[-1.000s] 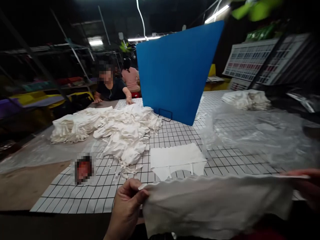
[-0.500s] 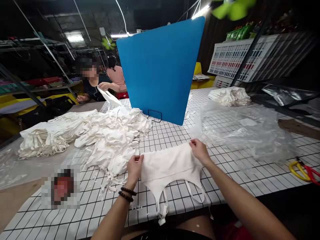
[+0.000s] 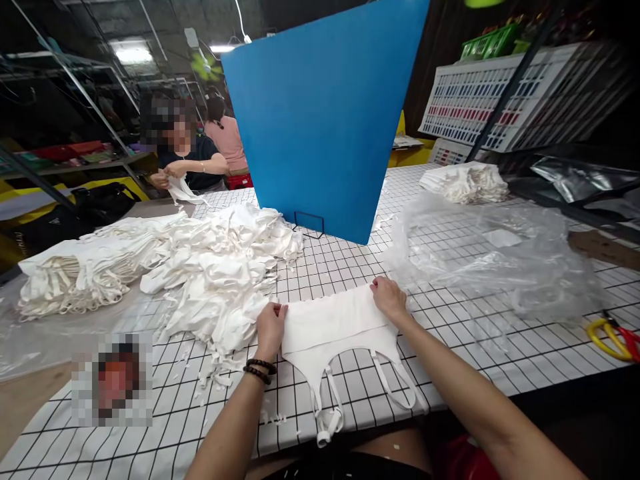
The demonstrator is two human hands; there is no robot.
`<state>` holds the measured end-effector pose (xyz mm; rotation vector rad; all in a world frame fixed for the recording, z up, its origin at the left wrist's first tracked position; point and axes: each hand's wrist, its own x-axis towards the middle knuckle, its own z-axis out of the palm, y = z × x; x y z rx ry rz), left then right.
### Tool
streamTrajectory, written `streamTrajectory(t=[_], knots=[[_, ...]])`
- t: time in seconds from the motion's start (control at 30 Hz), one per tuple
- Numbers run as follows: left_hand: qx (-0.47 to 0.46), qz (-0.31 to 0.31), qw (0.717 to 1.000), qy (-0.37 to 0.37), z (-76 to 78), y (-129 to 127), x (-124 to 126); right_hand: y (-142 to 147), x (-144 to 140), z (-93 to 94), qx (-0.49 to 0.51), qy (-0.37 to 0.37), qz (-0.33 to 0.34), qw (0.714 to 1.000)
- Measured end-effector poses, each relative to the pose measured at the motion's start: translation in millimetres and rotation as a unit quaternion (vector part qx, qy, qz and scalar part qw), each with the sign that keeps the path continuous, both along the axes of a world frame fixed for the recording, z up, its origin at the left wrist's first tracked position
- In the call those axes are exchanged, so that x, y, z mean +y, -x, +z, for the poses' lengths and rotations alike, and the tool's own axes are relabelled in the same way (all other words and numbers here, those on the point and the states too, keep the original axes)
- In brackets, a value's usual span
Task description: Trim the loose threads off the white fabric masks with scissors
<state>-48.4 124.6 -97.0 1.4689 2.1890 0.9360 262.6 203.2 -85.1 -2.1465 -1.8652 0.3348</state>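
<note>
Hands [image 3: 271,328] [image 3: 387,299] on unlabelled white garment [image 3: 334,325]

No text, label, brand or number can be read here. The colour chart [image 3: 500,100] behind the bench [image 3: 450,347] carries rows of small coloured squares, but any writing on it is too small to read. The blue board [image 3: 320,127] is plain, and the white garment [image 3: 335,333] shows no readable label.
</note>
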Motion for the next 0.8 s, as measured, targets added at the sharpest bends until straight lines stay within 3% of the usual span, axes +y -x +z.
streamTrajectory(t=[0.17,0.3,0.37,0.43,0.5,0.53,0.57,0.67,0.8], knots=[[0.063,-0.007,0.998,-0.003,8.8,-4.3,-1.3,6.2,-4.7,12.4,0.024,-0.017,0.007,1.0],[0.133,-0.025,0.99,-0.041,31.4,-25.9,-8.8,-6.8,-33.0,46.3,0.082,-0.038,0.031,0.995],[0.146,-0.087,0.984,-0.054,40.4,-45.7,-10.1,-30.2,-67.0,62.8,0.12,-0.025,0.051,0.991],[0.146,-0.192,0.969,-0.058,43.7,-71.7,-8.3,-62.3,-113.1,69.1,0.162,0.037,0.073,0.983],[0.14,-0.309,0.939,-0.053,40.3,-102.3,-4.0,-93.0,-162.9,59.7,0.24,0.224,0.079,0.941],[0.137,-0.362,0.921,-0.047,36.6,-118.1,-1.3,-104.2,-185.9,49.2,0.265,0.275,0.062,0.922],[0.135,-0.407,0.902,-0.04,31.9,-133.7,1.5,-111.1,-206.0,35.8,0.288,0.282,0.039,0.914],[0.139,-0.49,0.861,-0.009,15.6,-173.6,7.6,-104.5,-243.5,-10.4,0.366,0.206,-0.035,0.907],[0.164,-0.496,0.853,0.021,-0.7,-201.1,5.7,-67.3,-252.3,-51.9,0.461,0.138,-0.051,0.875]])
